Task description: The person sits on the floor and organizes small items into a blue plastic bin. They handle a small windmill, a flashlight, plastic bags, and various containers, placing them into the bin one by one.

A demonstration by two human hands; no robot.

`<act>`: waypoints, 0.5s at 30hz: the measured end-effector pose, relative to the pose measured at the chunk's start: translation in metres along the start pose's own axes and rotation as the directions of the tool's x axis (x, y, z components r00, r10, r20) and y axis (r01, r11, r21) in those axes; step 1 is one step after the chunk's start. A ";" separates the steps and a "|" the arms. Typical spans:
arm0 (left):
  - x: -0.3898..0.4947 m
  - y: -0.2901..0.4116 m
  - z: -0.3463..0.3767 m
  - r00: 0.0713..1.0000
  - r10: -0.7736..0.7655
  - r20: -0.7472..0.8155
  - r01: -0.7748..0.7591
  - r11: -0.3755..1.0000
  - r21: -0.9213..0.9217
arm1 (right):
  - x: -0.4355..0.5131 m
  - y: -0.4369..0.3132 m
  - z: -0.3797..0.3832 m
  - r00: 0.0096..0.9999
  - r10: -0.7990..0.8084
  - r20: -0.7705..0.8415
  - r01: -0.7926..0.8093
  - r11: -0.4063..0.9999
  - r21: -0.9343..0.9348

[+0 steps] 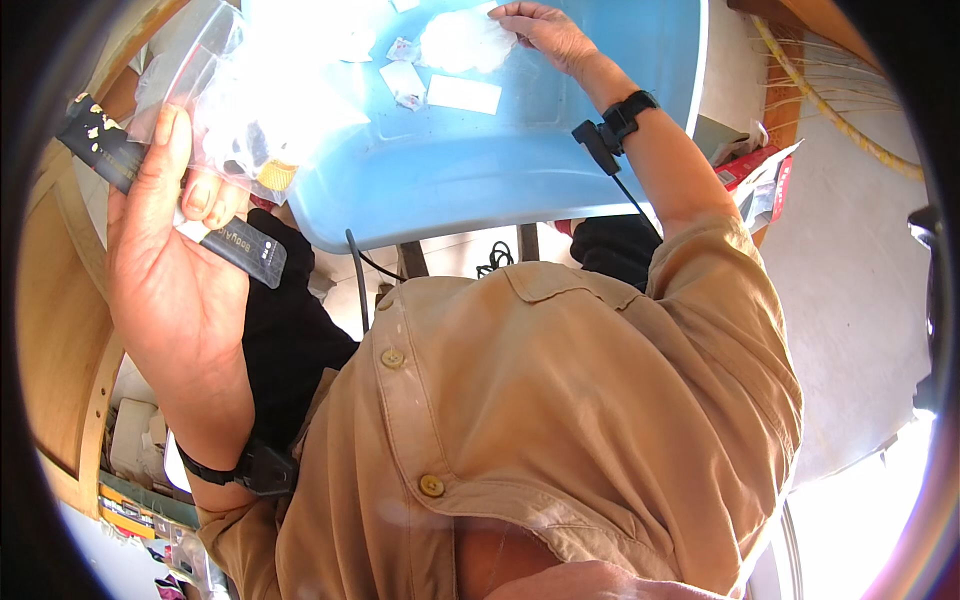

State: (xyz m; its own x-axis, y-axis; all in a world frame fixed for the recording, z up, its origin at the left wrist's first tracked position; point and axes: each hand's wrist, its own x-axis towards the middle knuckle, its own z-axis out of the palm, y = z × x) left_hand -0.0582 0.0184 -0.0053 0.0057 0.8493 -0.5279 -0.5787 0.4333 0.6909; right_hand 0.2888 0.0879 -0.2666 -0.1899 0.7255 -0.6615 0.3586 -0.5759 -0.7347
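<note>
My left hand (176, 225), raised at the left, holds a clear zip bag (247, 127) with small things in it, one of them gold and ridged. The same fingers grip a dark flat packet (244, 251) that bears writing and sticks out on both sides of the hand. Over the blue plastic tub (480, 180), my right hand (544, 34) has its fingertips on a white, crumpled, bag-like thing (465, 41). A white paper slip (463, 94) and small printed sachets (405, 84) lie in the tub. Glare hides much of its left part.
Black cable (356, 277) hangs by the tub's near edge. At the right are a red box (750, 169) and a yellow wrapped tube or cord (840, 112). Wooden furniture (67, 322) stands at the left, with packed items (139, 442) below. Each wrist wears a black strap.
</note>
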 end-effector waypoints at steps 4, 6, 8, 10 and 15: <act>-0.001 0.002 0.005 0.999 -0.019 -0.029 0.020 0.999 0.029 | -0.017 -0.004 0.011 0.978 -0.208 -0.032 0.197 0.957 -0.211; -0.002 0.003 0.008 0.999 -0.010 -0.044 0.012 0.999 0.050 | -0.016 0.003 0.017 0.971 -0.235 -0.039 0.203 0.904 -0.377; -0.001 0.002 0.011 0.999 0.024 -0.044 -0.021 0.997 0.074 | -0.010 0.009 0.023 0.961 -0.256 -0.101 0.175 0.851 -0.496; -0.001 0.003 0.014 0.999 0.028 -0.024 -0.027 0.997 0.070 | -0.008 0.015 0.024 0.932 -0.359 -0.040 0.241 0.699 -0.673; -0.001 0.005 0.015 1.000 0.017 -0.008 -0.017 0.997 0.076 | -0.014 0.011 0.035 0.856 -0.503 -0.118 0.210 0.549 -0.809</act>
State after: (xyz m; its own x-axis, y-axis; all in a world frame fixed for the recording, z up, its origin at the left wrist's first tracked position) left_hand -0.0485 0.0239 0.0060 -0.0109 0.8542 -0.5198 -0.5148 0.4408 0.7353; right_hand 0.2629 0.0583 -0.2704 -0.2347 0.9554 -0.1791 0.8962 0.1413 -0.4205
